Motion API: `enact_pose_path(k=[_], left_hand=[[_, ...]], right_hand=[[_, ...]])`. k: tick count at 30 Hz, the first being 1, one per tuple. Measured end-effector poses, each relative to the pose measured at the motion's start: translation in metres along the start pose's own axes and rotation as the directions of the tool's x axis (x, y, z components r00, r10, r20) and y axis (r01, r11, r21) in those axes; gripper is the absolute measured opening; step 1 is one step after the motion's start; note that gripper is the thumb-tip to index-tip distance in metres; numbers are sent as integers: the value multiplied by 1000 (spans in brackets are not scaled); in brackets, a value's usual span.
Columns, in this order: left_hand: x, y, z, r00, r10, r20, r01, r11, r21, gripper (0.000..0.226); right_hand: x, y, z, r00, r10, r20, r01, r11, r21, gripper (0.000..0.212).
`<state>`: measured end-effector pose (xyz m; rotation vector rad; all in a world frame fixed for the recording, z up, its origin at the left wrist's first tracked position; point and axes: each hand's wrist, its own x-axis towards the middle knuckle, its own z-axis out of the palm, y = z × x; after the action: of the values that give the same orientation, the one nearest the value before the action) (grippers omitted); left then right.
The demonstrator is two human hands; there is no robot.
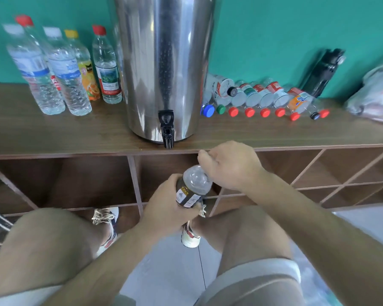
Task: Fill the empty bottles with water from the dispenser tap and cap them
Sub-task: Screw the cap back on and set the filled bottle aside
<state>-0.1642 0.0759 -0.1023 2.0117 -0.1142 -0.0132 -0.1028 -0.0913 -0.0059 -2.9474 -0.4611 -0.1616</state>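
**Mia:** Where is the bottle that is being worked on?

**Ben:** The bottle (192, 186) is in front of the person's knees. It is lower than the tap (167, 127) and a bit to the right of it, not under it.

**Mia:** What are the hands doing?

**Ben:** The left hand (170, 202) wraps its fingers round the part with the dark label. The right hand (228, 166) is closed over the top of the bottle, where the cap goes. The hand hides the cap, so I cannot tell if it is twisting on or off.

**Mia:** Is there water in that bottle?

**Ben:** I cannot tell. The clear part near the top does not show me.

**Mia:** How much of the job is done?

**Ben:** I think some of it. Five standing bottles (62, 71) are on the left of the big shiny dispenser (164, 62). They all have caps on, and the front ones look full of water.

**Mia:** And what is left?

**Ben:** Quite a lot, I guess. A row of lying bottles (263, 96) is on the right side of the wooden shelf top (53, 133). They have caps, mostly red, and they look empty. Each one needs its cap off, water from the tap, and its cap back on.

**Mia:** So more are left than are done?

**Ben:** It looks that way to me.
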Motion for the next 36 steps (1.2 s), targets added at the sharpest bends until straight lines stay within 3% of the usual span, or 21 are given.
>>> enact_pose_path(k=[1, 2, 4, 5, 7, 9, 12, 17, 22, 27, 29, 33, 36], left_hand=[[-3, 7, -5, 999, 25, -30, -25, 1000, 6, 56], [-5, 14, -13, 999, 44, -23, -44, 999, -3, 57], [-11, 27, -31, 995, 69, 66, -67, 997, -26, 60], [-15, 34, -39, 992, 80, 99, -79, 997, -23, 63], [-23, 44, -50, 992, 119, 48, -118, 993, -18, 63], [-28, 49, -58, 980, 159, -118, -161, 987, -7, 61], [-27, 52, -76, 941, 165, -296, -172, 985, 2, 58], [-9, 45, -125, 888, 183, -421, -188, 982, 30, 68], [26, 24, -176, 847, 107, -521, -162, 985, -61, 76], [62, -4, -211, 858, -9, -513, -92, 981, -171, 73], [75, -17, -217, 886, -17, -464, -82, 978, -191, 72], [100, -32, -223, 915, 10, -404, -113, 966, -234, 73], [119, -41, -228, 904, 44, -425, -147, 966, -212, 74]], right_hand=[[-5, -3, -9, 1000, -27, -10, 27, 1000, 4, 65], [-10, -6, -18, 985, -142, -101, 146, 989, 27, 65], [-18, -8, -36, 888, -374, -267, 393, 920, 18, 60], [-17, -10, -45, 858, -430, -282, 450, 893, 8, 60], [-14, -31, -62, 912, -353, -209, 371, 927, 52, 65], [-8, -60, -80, 973, -193, -127, 202, 978, 58, 64], [8, -97, -101, 985, -104, -140, 109, 993, 34, 62], [43, -149, -117, 955, -226, -192, 235, 972, 23, 60], [85, -194, -131, 885, -465, -29, 460, 861, 217, 35], [144, -224, -109, 907, -421, -8, 421, 907, -7, 39], [165, -229, -85, 926, -376, -33, 376, 927, 2, 33], [188, -230, -47, 956, -234, -176, 271, 936, 227, 30], [191, -229, -28, 971, -124, -206, 212, 845, 491, 48]])
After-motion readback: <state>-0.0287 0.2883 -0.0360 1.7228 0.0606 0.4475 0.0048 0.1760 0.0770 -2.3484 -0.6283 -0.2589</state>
